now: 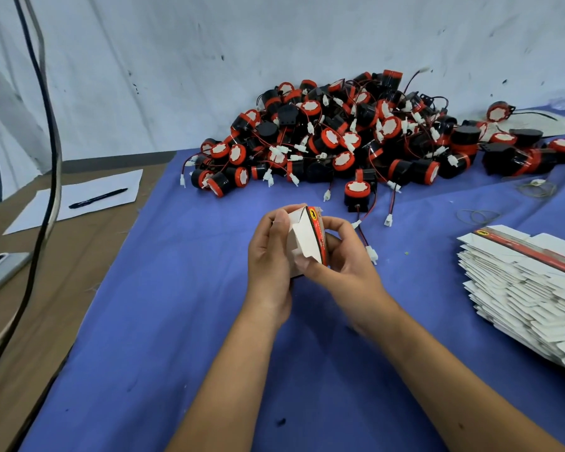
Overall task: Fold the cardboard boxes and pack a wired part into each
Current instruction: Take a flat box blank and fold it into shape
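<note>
Both hands on box (307, 243): L hand (268, 252) fingers curled round it, R hand (343, 256) pinching flap. Advise: crease flaps square under fingertips, then load wired part (359, 194) beyond fingertips.

White box (304, 243) with red-black stripe, black-and-red parts (356, 138), blue cloth (183, 321)

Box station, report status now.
Left hand and right hand both grip one half-folded box above the blue cloth. No part inside visible. Parts pile behind, flat boxes right. Nothing obstructing.

black pen (98, 198) on white paper (79, 200), cables (48, 132)
</note>
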The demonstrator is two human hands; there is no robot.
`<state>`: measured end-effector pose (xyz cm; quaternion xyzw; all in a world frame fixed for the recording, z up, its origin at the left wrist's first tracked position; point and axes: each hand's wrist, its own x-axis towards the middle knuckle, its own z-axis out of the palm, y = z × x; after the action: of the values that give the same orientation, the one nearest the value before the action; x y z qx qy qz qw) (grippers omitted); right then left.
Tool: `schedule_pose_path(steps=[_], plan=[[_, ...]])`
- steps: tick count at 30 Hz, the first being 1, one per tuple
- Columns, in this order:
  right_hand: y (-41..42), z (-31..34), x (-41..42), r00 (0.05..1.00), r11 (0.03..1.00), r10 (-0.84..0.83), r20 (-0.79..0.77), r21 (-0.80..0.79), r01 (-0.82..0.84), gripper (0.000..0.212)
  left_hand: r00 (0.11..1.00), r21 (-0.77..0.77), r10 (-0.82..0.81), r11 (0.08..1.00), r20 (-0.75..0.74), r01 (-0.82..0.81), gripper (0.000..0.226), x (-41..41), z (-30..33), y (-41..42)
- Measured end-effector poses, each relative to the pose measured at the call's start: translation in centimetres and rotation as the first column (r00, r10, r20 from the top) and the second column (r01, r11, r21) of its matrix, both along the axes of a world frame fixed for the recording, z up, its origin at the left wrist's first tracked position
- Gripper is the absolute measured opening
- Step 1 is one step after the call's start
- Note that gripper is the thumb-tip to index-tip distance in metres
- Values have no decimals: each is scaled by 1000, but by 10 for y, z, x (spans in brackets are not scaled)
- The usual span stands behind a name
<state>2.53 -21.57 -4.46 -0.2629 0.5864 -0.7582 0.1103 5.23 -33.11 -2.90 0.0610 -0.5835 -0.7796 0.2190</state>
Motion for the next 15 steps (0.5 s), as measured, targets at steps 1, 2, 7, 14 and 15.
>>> schedule_pose_path(steps=[1,2,7,14,15], plan=[[-1,0,0,1000,1000,17,16,-21,-16,52,1000,-8,12,1000,5,-12,44,0,0,1],[-1,0,1,999,999,35,30,-42,-34,51,1000,-10,24,1000,11,-24,44,-1,0,1],[-6,-4,5,999,998,36,6,-45,-36,58,996,-13,83,997,30,-83,30,-3,-2,1],[-12,-8,8,991,993,25,-128,117,-10,67,979,-54,204,978,7,-203,24,-3,-5,2],[-10,-7,7,993,995,46,-105,92,-36,70,973,-94,229,968,-28,-231,27,-3,-5,2]])
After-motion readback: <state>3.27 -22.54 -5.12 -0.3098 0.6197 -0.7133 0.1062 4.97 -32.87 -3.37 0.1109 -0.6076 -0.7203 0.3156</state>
